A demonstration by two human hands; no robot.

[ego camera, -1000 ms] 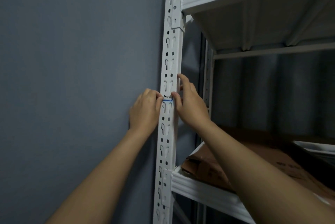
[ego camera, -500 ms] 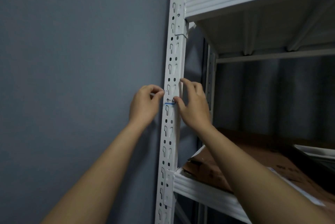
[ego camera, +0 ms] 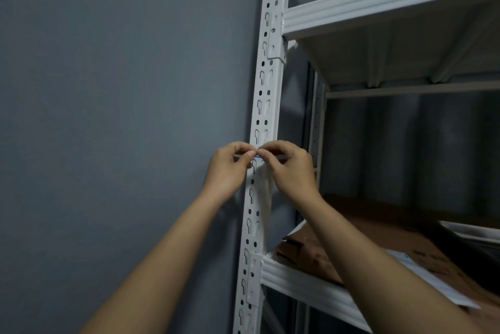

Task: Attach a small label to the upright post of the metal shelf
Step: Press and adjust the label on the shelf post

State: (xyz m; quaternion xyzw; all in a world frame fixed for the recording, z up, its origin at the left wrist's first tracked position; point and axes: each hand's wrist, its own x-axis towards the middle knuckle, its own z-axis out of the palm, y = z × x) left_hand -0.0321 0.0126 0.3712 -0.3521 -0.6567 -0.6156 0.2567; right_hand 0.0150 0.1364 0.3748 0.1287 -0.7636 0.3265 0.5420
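Observation:
The white perforated upright post [ego camera: 266, 106] of the metal shelf runs from top to bottom at centre. A small white label with a blue edge [ego camera: 258, 157] sits in front of the post at mid height and looks like a thin strip seen edge-on. My left hand [ego camera: 230, 171] pinches its left end between thumb and forefinger. My right hand [ego camera: 289, 171] pinches its right end the same way, and the fingertips of both hands nearly meet. The fingers hide most of the label. I cannot tell whether it touches the post.
A plain grey wall [ego camera: 121, 117] fills the left side. A white upper shelf [ego camera: 378, 3] juts out at head height. The lower shelf [ego camera: 303, 279] carries flattened brown cardboard [ego camera: 405, 247] and a white sheet. A rear post [ego camera: 316, 122] stands behind.
Both hands have left the sides of the post and come together in front of it, and now pinch the label's ends. The view has shifted slightly.

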